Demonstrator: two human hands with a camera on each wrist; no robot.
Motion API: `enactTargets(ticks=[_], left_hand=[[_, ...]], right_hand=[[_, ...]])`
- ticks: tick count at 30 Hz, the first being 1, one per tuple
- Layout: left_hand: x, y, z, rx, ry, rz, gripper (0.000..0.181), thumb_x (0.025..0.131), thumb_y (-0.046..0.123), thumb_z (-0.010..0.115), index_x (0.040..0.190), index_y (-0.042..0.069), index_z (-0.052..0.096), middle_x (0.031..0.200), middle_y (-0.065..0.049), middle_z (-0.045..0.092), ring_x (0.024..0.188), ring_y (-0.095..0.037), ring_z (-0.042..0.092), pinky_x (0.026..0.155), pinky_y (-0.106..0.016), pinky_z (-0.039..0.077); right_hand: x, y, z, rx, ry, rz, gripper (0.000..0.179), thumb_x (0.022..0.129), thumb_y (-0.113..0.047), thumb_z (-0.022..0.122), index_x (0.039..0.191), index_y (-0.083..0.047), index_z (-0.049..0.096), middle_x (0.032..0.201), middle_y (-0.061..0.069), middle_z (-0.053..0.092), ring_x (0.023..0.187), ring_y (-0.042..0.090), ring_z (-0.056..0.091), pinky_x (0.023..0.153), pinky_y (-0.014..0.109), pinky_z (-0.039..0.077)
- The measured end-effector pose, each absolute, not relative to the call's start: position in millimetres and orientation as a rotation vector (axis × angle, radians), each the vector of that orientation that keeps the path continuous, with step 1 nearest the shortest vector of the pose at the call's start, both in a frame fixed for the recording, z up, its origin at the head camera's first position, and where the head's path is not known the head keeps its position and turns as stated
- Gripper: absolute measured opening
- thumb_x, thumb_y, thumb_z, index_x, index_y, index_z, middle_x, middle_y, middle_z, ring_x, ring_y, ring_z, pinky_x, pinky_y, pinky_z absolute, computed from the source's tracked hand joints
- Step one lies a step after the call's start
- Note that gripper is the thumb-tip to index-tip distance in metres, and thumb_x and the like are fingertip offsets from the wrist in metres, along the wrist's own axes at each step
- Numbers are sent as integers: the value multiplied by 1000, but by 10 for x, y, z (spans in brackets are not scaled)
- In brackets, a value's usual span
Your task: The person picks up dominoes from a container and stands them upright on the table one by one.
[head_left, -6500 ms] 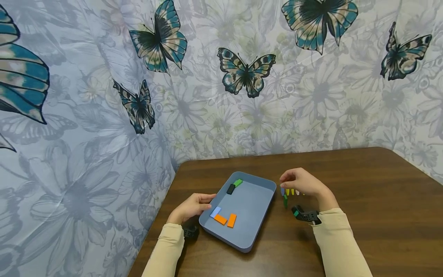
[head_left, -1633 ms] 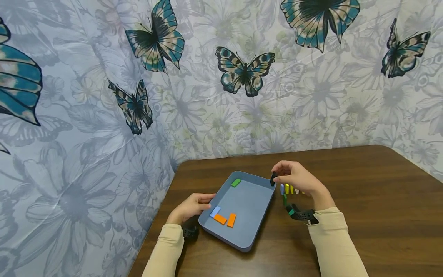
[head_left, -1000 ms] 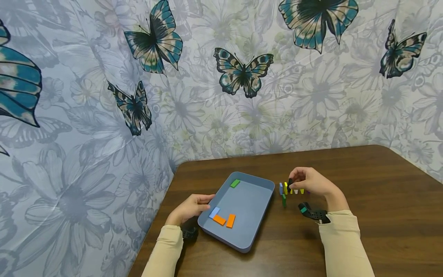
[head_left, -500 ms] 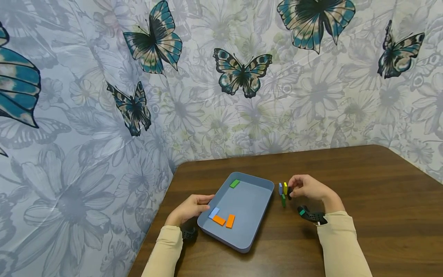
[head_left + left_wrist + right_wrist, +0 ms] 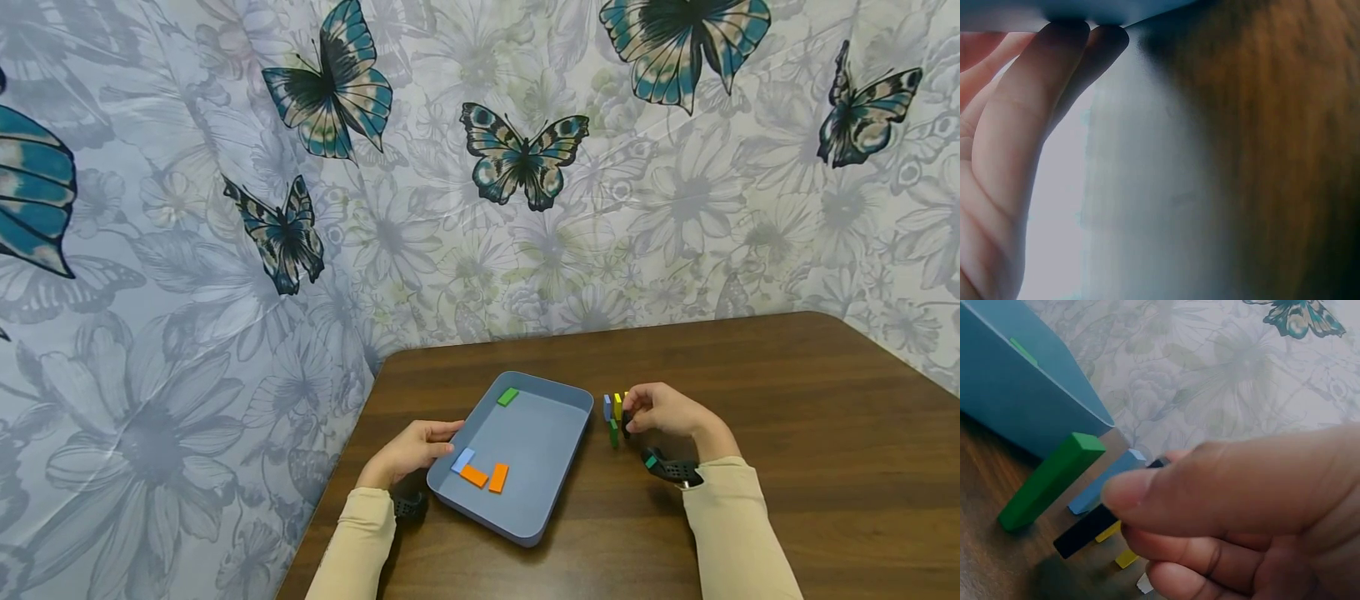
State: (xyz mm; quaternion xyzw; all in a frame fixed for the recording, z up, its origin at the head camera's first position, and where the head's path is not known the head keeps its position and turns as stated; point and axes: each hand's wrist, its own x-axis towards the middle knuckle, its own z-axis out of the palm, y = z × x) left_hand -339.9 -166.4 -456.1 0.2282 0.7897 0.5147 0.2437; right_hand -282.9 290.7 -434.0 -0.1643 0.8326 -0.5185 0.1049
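Butterfly walls (image 5: pixel 637 242) border brown table (image 5: pixel 840 433); straight-fingered left hand (image 5: pixel 408 452) touches tray (image 5: pixel 528 450), right hand (image 5: pixel 671 410) pinches black block (image 5: pixel 1086 534).

Brown wood-grain bench (image 5: pixel 847 467), rounded far corners; grey floral walls (image 5: pixel 690 204) with teal butterflies (image 5: pixel 527 160) beyond far and left edges.

Head view: high, facing forward and down over counter (image 5: pixel 840 467). Both wrist views: close in. All share tray (image 5: pixel 528 442).
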Motion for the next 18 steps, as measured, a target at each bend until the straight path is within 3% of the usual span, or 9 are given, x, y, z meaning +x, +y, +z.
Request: enactTargets(ticks=[18], left_hand=[[-3427,-1685,-4583,635,2146,1398,51,101,4,55,151,2,43,153,-26,43,129,-33,57,93,-45,58]], right_hand=[[-2851,2862,-4416,-467,2466,-1493,24,82,7,71,99,11,54,83,5,55,73,12,54,66,24,49]])
